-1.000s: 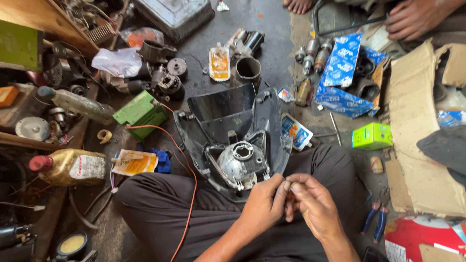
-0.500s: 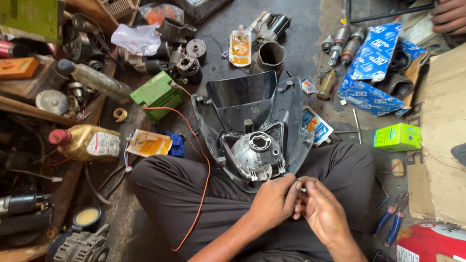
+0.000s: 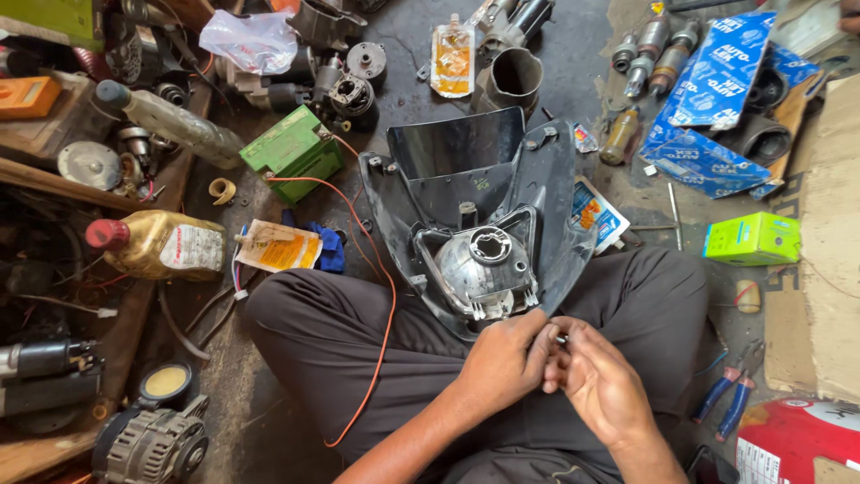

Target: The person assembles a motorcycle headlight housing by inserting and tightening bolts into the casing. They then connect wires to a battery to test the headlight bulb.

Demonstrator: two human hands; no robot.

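Oily floor — green box (image 3: 752,238) right, blue packet (image 3: 712,94) beyond.

Both hands meet over the lap, left hand (image 3: 503,360) and right hand (image 3: 598,384), their grip pinching a small metal part (image 3: 561,340). Just above the grip lies a black headlight housing (image 3: 479,215); blue-handled pliers (image 3: 727,394) lie to its right.

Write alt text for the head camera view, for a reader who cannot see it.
A seated person's left hand and right hand pinch a small metal part together above their lap. A black headlight housing leans against their legs, with a green battery, oil bottle and blue-handled pliers scattered around.
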